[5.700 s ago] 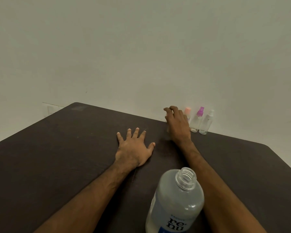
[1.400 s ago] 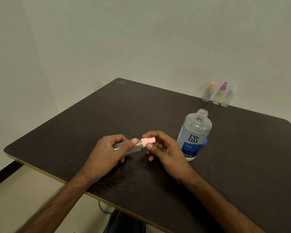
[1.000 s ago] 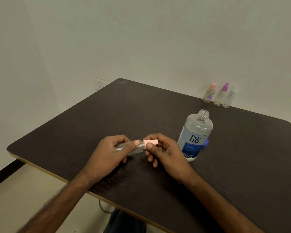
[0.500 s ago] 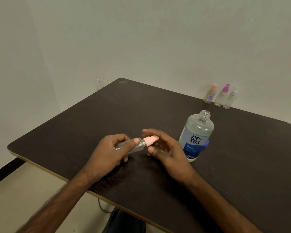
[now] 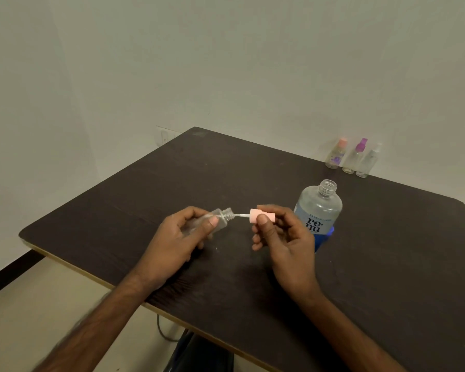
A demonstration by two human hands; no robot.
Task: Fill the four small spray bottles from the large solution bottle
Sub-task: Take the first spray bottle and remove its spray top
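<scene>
My left hand (image 5: pixel 179 237) grips a small clear spray bottle (image 5: pixel 220 220) held on its side above the dark table (image 5: pixel 387 251), its threaded neck bare. My right hand (image 5: pixel 282 237) pinches the pink spray cap (image 5: pixel 261 216), pulled out to the right; its thin white tube still reaches the bottle's neck. The large solution bottle (image 5: pixel 318 213), uncapped and labelled "renu", stands just right of my right hand. Three more small spray bottles stand in a row at the table's far edge: one pink-capped (image 5: pixel 336 154), one purple-capped (image 5: pixel 356 157), one white-capped (image 5: pixel 369 161).
A blue object (image 5: pixel 326 236) sits at the large bottle's base, partly hidden by my hand. The table's near-left edge (image 5: pixel 91 275) runs diagonally, with pale floor beyond it. A wall socket (image 5: pixel 165 135) is behind the far-left corner.
The pink cap has come off the small bottle: my right hand drew it rightward, exposing the neck and the tube. My left hand kept holding the bottle in place.
</scene>
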